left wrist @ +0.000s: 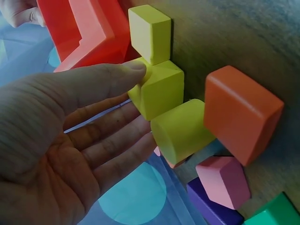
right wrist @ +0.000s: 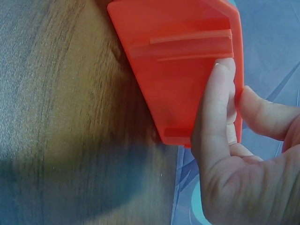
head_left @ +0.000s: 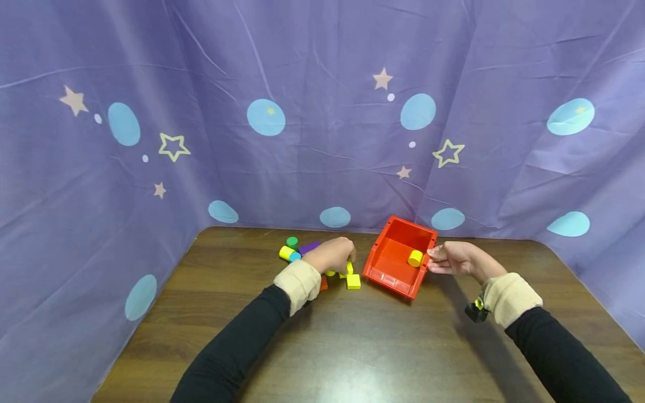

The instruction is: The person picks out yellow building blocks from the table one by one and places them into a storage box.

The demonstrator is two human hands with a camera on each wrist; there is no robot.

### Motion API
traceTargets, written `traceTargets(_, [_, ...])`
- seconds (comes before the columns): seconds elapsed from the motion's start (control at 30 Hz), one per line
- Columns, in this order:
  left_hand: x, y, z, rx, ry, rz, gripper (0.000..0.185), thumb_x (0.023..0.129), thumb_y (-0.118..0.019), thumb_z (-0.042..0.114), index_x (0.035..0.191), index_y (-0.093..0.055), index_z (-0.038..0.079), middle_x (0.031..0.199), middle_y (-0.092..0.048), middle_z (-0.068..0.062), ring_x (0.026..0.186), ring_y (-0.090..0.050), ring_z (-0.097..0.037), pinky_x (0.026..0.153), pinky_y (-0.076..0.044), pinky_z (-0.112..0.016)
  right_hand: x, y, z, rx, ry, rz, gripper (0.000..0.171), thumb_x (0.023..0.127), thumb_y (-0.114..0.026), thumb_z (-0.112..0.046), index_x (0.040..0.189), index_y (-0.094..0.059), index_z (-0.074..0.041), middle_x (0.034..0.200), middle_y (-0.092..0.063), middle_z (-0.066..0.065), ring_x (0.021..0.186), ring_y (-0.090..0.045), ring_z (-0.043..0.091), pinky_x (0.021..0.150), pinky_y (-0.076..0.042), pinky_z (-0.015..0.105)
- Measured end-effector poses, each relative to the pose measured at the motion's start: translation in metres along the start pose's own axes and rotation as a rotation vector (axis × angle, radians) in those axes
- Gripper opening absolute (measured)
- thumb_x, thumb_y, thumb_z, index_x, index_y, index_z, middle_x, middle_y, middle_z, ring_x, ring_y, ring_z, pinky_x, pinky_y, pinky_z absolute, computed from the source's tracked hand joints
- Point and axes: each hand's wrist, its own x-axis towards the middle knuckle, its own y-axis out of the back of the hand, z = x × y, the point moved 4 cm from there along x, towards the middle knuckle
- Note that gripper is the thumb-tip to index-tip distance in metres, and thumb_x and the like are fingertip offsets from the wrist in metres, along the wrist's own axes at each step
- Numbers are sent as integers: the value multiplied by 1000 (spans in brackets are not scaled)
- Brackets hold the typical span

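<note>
My left hand [head_left: 330, 254] reaches into the toy blocks left of the red bin. In the left wrist view, its thumb and fingers pinch a yellow block [left wrist: 164, 89] by its edge; the index fingertip is hidden. Touching that block are another yellow block [left wrist: 152, 35] and a yellow cylinder [left wrist: 183, 131]. An orange block [left wrist: 243, 112] lies beside the cylinder. My right hand [head_left: 461, 260] grips the side rim of the red bin [head_left: 385, 263], thumb on one side and fingers along the outer wall [right wrist: 178, 79]. Inside the bin sits one yellow cylinder [head_left: 415, 258].
Beyond the left hand lie a green block [head_left: 292, 242], a purple block [head_left: 308, 247], a yellow cylinder [head_left: 286, 253] and a blue one [head_left: 295, 257]. A pink block [left wrist: 225, 180] shows in the left wrist view. A purple curtain [head_left: 322, 112] hangs behind the wooden table [head_left: 342, 347].
</note>
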Motion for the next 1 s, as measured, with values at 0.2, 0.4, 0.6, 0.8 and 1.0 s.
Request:
traceTargets(0.2, [2, -4, 0, 13, -6, 31, 12, 78, -80, -1, 86, -77, 7, 89, -67, -1, 83, -55, -13, 73, -48, -24, 0, 0, 0, -23, 5, -8, 29, 107, -40, -6, 87, -59, -14, 78, -67, -4, 73, -68, 6, 77, -59, 21])
traceTargets(0.4, [3, -6, 1, 18, 3, 33, 17, 76, -77, -5, 72, -67, 9, 73, -49, 1, 74, -41, -12, 59, -35, -21, 3, 2, 1, -24, 1, -3, 29, 107, -41, -7, 86, -59, -15, 78, -67, -4, 73, -68, 6, 77, -59, 21])
traceTargets(0.6, [3, -7, 2, 29, 8, 45, 19, 74, -77, -5, 72, -66, 10, 70, -49, 3, 72, -42, -13, 58, -35, -22, 3, 2, 1, -16, -6, -3, 30, 108, -41, -7, 86, -59, -15, 77, -67, -3, 72, -68, 6, 77, -59, 21])
traceTargets(0.8, [2, -7, 2, 21, 11, 48, 14, 74, -78, -5, 78, -72, 7, 71, -52, 2, 72, -44, -13, 61, -38, -23, 7, 7, 5, -39, 12, -40, 22, 104, -51, -10, 86, -60, -16, 78, -68, -5, 74, -69, 5, 79, -59, 21])
traceTargets(1.0, [2, -6, 3, 17, 5, 48, 15, 74, -79, -5, 83, -76, 5, 74, -55, 2, 75, -44, -13, 63, -39, -23, 11, 11, 6, -30, 26, -96, 17, 101, -59, -12, 84, -61, -15, 80, -70, -3, 76, -70, 6, 80, -59, 22])
